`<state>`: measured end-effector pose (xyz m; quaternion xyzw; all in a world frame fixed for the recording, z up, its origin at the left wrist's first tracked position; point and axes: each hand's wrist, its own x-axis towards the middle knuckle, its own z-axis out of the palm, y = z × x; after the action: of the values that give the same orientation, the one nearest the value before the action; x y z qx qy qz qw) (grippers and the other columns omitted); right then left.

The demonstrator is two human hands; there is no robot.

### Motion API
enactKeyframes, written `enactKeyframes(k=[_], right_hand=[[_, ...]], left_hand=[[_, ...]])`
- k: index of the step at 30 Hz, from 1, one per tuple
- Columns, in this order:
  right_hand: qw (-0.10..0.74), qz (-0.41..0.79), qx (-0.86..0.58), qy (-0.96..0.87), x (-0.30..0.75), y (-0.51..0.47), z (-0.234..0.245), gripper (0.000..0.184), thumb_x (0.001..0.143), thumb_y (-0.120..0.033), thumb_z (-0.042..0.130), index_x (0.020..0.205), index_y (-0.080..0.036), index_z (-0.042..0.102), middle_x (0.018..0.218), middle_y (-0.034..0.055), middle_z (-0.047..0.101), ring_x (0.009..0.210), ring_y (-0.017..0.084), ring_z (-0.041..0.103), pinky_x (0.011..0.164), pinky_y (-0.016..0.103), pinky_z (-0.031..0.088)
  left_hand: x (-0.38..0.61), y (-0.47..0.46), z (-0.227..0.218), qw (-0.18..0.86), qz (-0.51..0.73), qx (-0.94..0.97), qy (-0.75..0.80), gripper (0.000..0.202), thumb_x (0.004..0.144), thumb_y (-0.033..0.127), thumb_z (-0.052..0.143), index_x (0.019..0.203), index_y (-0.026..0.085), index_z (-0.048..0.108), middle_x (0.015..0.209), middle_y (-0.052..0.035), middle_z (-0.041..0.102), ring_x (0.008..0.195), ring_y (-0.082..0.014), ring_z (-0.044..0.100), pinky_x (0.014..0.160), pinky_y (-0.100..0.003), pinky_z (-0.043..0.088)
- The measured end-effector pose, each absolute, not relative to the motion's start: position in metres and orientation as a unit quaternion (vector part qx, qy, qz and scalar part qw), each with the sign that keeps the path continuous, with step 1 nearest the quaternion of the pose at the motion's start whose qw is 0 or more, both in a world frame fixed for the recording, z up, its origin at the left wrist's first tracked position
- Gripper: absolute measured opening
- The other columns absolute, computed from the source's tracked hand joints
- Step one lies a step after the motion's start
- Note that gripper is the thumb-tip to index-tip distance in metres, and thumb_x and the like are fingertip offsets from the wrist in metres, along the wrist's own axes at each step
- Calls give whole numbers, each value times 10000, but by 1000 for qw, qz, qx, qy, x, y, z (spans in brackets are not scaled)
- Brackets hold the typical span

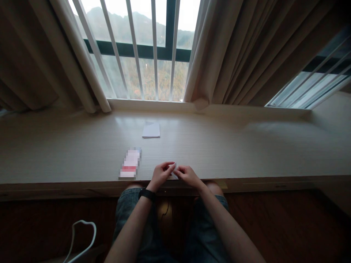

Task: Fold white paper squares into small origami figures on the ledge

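Close to the front edge of the pale desk (pixel 246 153), both my hands meet over a small folded piece of white paper (pixel 174 174). My left hand (pixel 161 174), with a dark band on its wrist, pinches the paper between thumb and fingers. From the other side my right hand (pixel 188 175) grips it with closed fingers. The paper's lower part shows between the hands; its exact folds are too small to make out. Beyond them lies a small stack of square white paper (pixel 151 130).
A phone (pixel 129 163) with a blurred-out screen lies left of my hands. Behind the desk are a barred window (pixel 145 76) and beige curtains (pixel 219 54). Below the desk are my knees, and a white cable-like loop (pixel 94 233) shows at lower left.
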<state>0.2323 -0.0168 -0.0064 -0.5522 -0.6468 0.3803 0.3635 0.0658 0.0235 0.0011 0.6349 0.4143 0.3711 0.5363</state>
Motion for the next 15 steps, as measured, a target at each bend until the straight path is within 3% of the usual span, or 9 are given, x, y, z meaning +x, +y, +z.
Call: enactKeyframes(k=[4, 9, 15], right_hand=[[357, 381, -548, -654, 232, -16, -6, 402, 868, -483, 550, 617, -170, 574, 586, -21, 552, 581, 113, 474, 563, 224, 336], [335, 412, -517, -672, 234, -17, -2, 412, 865, -489, 559, 624, -163, 636, 591, -15, 584, 588, 116, 497, 579, 225, 342], [313, 395, -543, -672, 234, -19, -2, 397, 874, -454, 545, 620, -164, 640, 547, -24, 550, 554, 111, 467, 545, 226, 307]], left_hand=[[68, 24, 5, 528, 371, 636, 424, 399, 793, 503, 628, 775, 117, 726, 634, -38, 659, 557, -133, 553, 528, -233, 412], [73, 21, 1, 501, 427, 618, 430, 383, 806, 495, 616, 765, 127, 714, 682, -32, 663, 643, -141, 559, 600, -240, 422], [73, 24, -4, 482, 416, 638, 433, 380, 832, 499, 574, 741, 142, 668, 637, -8, 604, 608, -128, 512, 573, -238, 393]])
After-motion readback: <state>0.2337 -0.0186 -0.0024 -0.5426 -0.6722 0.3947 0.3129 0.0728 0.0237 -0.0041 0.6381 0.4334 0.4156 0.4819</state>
